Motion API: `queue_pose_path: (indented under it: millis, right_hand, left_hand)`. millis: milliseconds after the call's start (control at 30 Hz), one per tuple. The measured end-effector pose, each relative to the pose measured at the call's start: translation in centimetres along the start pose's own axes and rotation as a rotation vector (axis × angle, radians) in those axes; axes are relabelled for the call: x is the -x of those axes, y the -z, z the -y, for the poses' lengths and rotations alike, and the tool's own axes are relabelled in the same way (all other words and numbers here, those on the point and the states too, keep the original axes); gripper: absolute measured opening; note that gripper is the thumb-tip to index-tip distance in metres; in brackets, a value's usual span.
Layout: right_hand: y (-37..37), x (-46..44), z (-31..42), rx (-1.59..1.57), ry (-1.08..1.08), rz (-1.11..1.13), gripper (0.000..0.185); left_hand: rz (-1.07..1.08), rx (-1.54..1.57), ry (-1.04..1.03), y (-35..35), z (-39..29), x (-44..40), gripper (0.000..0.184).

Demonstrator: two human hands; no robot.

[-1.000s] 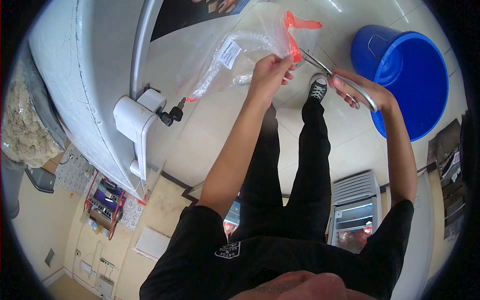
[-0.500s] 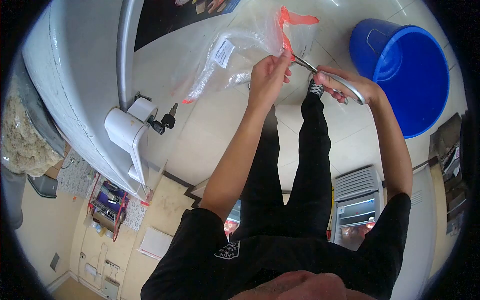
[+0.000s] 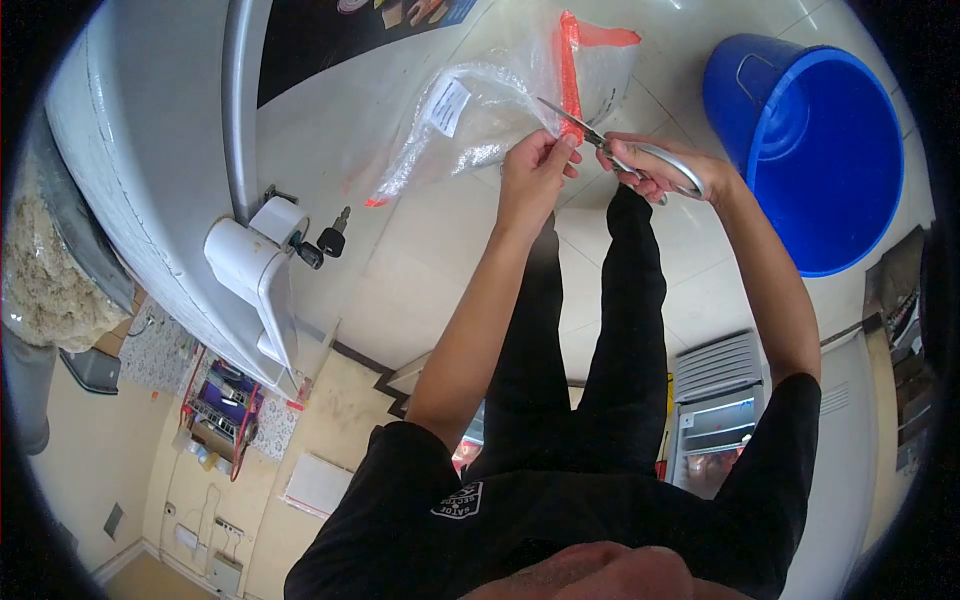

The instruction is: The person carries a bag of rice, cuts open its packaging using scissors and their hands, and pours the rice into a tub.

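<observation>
A clear plastic bag [image 3: 500, 105] with a white label and an orange-red edge hangs from my left hand [image 3: 535, 180], whose thumb and fingers pinch it near the lower end of the orange strip. My right hand [image 3: 670, 170] is wrapped round the silver handles of a pair of scissors [image 3: 678, 168]. The blades point up and left and lie across the orange strip, just above my left fingertips. Whether the blades are parted is hard to make out.
On the right stands a large blue bucket [image 3: 830, 160]. A white appliance [image 3: 150, 170] with a latch [image 3: 245, 250] and hanging keys [image 3: 320, 247] is at the left. Far left is a bag of pale material [image 3: 55, 250]. An open fridge-like unit [image 3: 715, 420] shows low right.
My right hand has moved left with the scissors, and the blades now cross the orange strip. My left hand still pinches the bag, now lower on the strip. The view has shifted slightly.
</observation>
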State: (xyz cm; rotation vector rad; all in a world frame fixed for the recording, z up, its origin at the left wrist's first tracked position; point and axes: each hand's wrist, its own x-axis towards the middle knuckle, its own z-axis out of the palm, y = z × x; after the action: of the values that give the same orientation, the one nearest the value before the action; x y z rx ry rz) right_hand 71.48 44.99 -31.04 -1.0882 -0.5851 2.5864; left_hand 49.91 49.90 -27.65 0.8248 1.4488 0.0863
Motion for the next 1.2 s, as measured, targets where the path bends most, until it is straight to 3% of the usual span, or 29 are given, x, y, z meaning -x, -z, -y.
queue_pose_path:
  millis: [267,467,667,767,1067,1200]
  right_hand:
    - [0.0,-0.8,-0.3,0.053,0.056,0.012,0.071]
    - [-0.3,-1.1,-2.3,-0.16,0.107,0.079,0.069]
    - [-0.2,-2.0,-2.1,-0.152,0.069,0.137,0.067]
    - [0.0,-2.1,-1.8,-0.097,0.068,0.11,0.063]
    - [-4.2,-4.0,-3.1,-0.41,0.154,0.029,0.064]
    - [-6.0,-4.3,-2.5,-0.473,0.093,-0.018,0.065]
  left_hand:
    - [-0.017,0.043,-0.028,0.2,0.2,0.6,0.024]
    - [0.03,0.068,-0.059,0.9,0.4,0.8,0.022]
    - [0.046,0.036,-0.063,1.2,1.0,0.6,0.021]
    - [0.033,0.036,-0.059,1.2,1.1,0.6,0.021]
    - [0.117,0.016,0.008,2.2,1.3,1.0,0.016]
    - [0.208,-0.06,0.086,4.0,0.5,1.5,0.018]
